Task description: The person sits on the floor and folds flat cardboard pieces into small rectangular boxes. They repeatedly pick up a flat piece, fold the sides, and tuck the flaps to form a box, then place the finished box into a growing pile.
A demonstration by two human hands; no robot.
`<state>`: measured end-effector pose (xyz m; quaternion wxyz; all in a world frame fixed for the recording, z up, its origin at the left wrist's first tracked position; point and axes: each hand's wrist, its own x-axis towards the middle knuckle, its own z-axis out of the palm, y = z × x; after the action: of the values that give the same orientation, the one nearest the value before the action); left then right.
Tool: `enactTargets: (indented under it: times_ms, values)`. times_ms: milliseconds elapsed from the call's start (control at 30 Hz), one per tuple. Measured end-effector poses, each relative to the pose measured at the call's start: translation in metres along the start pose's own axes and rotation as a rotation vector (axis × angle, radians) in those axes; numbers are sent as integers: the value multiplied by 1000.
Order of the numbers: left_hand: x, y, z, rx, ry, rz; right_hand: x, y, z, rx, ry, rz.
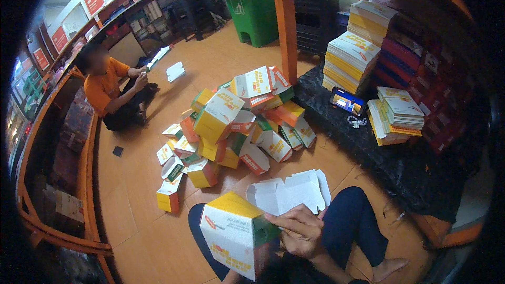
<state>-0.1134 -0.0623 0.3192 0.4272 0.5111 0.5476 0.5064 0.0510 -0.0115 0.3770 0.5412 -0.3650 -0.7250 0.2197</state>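
A folded carton box (231, 236) with white, yellow and green sides is tilted over my lap. My right hand (302, 227) is closed, its fingers pinching the box's green-sided edge. My left hand is hidden behind the box, so its fingers do not show. Just beyond my right hand, an unfolded white carton blank (289, 192) lies with its plain inner side up, near my bent knee. Past it, a heap of assembled carton boxes (221, 113) in white, yellow, green and orange rests on the tiled floor.
Another person (108, 87) in an orange shirt sits at the far left, handling a carton. Stacks of flat cartons (350, 55), a smaller stack (397, 110) and a phone (347, 102) occupy the black-covered platform at right. A wooden post (284, 21) and green bin (250, 13) stand behind.
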Motion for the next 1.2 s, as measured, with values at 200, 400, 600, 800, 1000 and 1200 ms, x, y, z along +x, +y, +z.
enactTargets:
  times_ms: [200,400,600,800,1000,1200]
  values:
    - [-7,0,-20,572,-109,224,-1,4,10,-44,-86,-76]
    - [5,9,2,154,-24,28,-9,15,15,-160,104,-87]
    - [10,14,10,-69,69,-58,-9,22,13,-96,36,-145]
    - [16,17,23,-678,196,-151,-7,19,5,-167,-63,-127]
    - [27,13,13,-594,177,-157,-2,23,-1,17,-106,-5]
    - [40,-3,-19,-124,-267,217,13,47,-37,227,-24,364]
